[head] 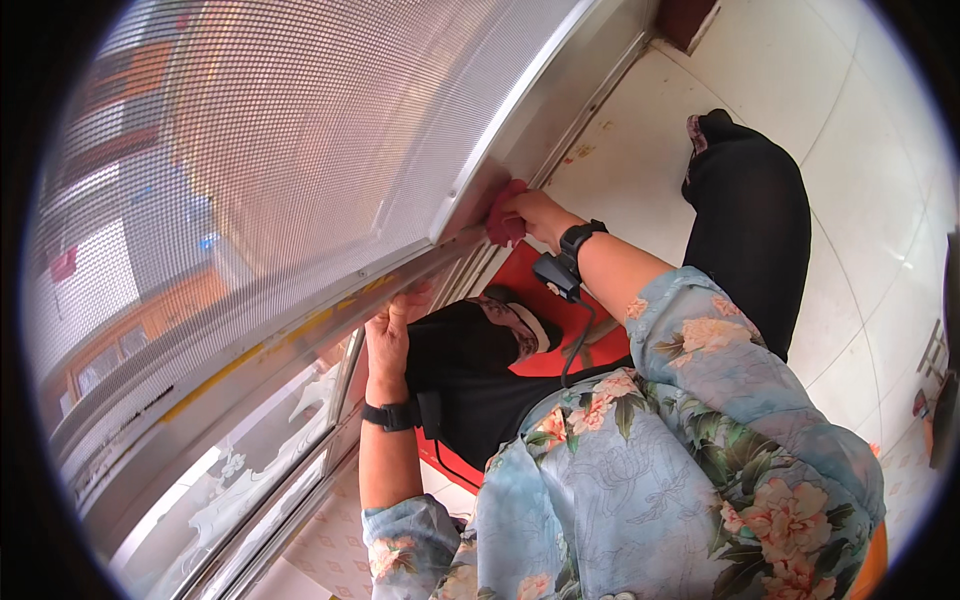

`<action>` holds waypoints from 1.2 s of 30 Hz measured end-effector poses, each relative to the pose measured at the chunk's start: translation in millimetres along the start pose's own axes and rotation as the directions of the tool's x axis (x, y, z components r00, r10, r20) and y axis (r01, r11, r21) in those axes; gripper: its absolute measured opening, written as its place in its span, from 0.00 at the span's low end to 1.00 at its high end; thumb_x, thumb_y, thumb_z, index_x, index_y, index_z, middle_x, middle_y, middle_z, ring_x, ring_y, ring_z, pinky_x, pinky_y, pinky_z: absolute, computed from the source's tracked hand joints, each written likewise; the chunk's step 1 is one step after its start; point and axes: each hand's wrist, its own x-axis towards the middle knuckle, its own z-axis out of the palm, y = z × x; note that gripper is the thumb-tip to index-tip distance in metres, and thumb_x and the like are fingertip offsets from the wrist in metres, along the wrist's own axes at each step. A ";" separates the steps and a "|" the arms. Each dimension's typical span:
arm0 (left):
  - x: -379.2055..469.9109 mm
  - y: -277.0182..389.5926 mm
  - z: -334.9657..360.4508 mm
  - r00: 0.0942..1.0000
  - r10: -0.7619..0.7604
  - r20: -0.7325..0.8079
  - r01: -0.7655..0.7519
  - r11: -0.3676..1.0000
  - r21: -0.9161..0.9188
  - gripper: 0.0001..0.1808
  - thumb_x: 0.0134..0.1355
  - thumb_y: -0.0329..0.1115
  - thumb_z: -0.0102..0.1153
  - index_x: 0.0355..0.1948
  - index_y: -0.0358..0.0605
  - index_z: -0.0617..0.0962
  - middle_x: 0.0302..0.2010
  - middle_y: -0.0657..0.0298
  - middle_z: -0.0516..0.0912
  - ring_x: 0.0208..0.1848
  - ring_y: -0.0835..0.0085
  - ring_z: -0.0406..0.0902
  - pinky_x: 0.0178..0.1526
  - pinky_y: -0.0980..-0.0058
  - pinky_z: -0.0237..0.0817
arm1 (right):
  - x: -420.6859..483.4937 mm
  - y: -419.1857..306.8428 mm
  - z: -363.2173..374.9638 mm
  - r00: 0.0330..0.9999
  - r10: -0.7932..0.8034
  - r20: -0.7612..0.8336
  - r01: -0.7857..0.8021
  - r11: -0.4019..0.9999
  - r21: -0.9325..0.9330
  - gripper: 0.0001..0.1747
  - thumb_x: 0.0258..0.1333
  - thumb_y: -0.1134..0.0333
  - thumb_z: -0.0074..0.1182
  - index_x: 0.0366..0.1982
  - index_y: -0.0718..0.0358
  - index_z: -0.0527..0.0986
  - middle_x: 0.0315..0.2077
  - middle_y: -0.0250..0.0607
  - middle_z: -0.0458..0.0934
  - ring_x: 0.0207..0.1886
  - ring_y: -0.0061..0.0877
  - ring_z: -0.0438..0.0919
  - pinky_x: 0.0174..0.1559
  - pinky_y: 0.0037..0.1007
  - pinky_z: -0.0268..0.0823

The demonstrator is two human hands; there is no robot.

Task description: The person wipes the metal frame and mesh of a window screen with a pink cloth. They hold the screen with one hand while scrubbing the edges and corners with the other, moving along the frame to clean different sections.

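My right hand (538, 214) grips a crumpled dark-red cloth (504, 217) and presses it against the metal frame (517, 135) of a mesh screen door or window, close to a lower corner. Fine metal mesh (300, 135) fills the frame. At the left, my left hand (387, 330) holds the lower rail (315, 319) of the same frame by its edge; part of the fingers is hidden. A yellow strip (217, 382) runs along this rail. Both wrists wear black straps, and a small black device (556, 274) hangs from the right one.
Below the rail stands a glass panel (262, 450) with a frosted pattern. One foot (517, 326) rests on a red mat (585, 341) between my arms. Pale floor tiles (847, 300) stretch to the right, beside my other leg. A black cable (577, 345) hangs from the wrist device.
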 end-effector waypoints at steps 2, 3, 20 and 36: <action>1.2 -4.5 -3.0 1.000 0.004 0.012 -0.004 1.000 -0.026 0.22 0.69 0.44 0.47 0.31 0.36 0.83 0.37 0.58 0.84 0.45 0.69 0.78 0.53 0.68 0.67 | -7.8 -7.7 15.4 0.999 0.023 -0.050 -0.023 1.000 -0.002 0.07 0.52 0.77 0.49 0.33 0.70 0.76 0.30 0.49 0.81 0.31 0.36 0.81 0.33 0.34 0.73; 2.2 -6.7 -4.3 1.000 0.013 0.027 -0.012 0.999 -0.050 0.22 0.69 0.44 0.48 0.31 0.36 0.83 0.37 0.58 0.84 0.45 0.69 0.78 0.54 0.68 0.66 | -12.1 -12.7 23.6 1.000 0.010 -0.012 -0.010 1.000 -0.007 0.08 0.53 0.76 0.49 0.34 0.70 0.76 0.32 0.48 0.81 0.33 0.36 0.81 0.35 0.33 0.73; -0.5 -12.1 -6.4 0.998 -0.048 -0.029 0.048 0.999 -0.004 0.20 0.70 0.42 0.46 0.40 0.35 0.81 0.36 0.62 0.84 0.43 0.75 0.77 0.52 0.73 0.65 | 6.9 -10.0 17.3 0.973 -0.035 -0.230 -0.004 0.986 -0.166 0.11 0.52 0.77 0.53 0.40 0.69 0.75 0.35 0.43 0.80 0.37 0.32 0.81 0.39 0.34 0.73; -3.5 -8.4 -9.4 0.999 -0.014 0.044 0.013 1.000 0.020 0.19 0.70 0.43 0.46 0.37 0.36 0.81 0.39 0.60 0.85 0.45 0.70 0.78 0.53 0.70 0.66 | 31.1 -59.7 -76.8 0.790 -0.306 -0.532 0.275 0.951 -0.140 0.05 0.50 0.77 0.50 0.29 0.67 0.76 0.25 0.44 0.79 0.29 0.33 0.79 0.29 0.34 0.69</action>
